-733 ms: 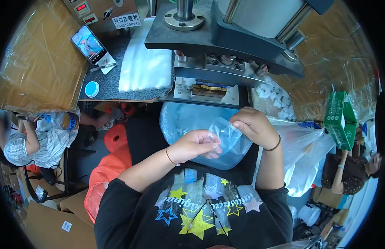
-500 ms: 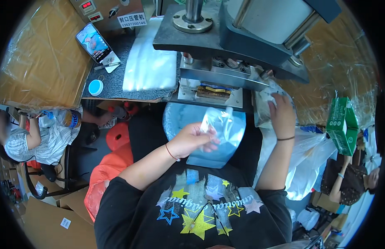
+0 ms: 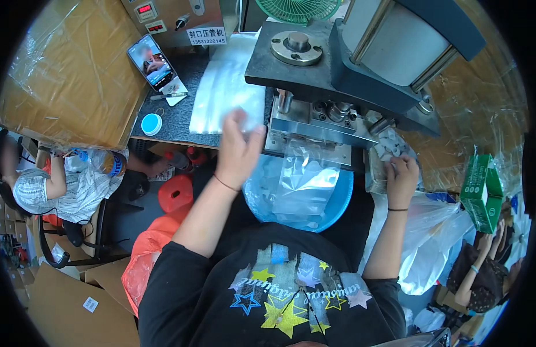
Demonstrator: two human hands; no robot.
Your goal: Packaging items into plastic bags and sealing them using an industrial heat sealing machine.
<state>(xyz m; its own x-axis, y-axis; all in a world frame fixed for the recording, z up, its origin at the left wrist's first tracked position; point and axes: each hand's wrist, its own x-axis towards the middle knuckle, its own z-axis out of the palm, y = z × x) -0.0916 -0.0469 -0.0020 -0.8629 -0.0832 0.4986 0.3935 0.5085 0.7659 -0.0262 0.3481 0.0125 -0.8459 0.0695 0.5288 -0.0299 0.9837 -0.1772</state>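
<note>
Nearest the body, a blue basin sits beneath a clear plastic pouch, whose upper end lies under the metal bar of a press. The right hand, fingers curled, is at a container of small whitish plastic pieces; whether it grips one cannot be told. The left hand, thumb and fingers parted, overlaps the near edge of a stack of clear pouches; contact is unclear. Beyond stands a green fan.
</note>
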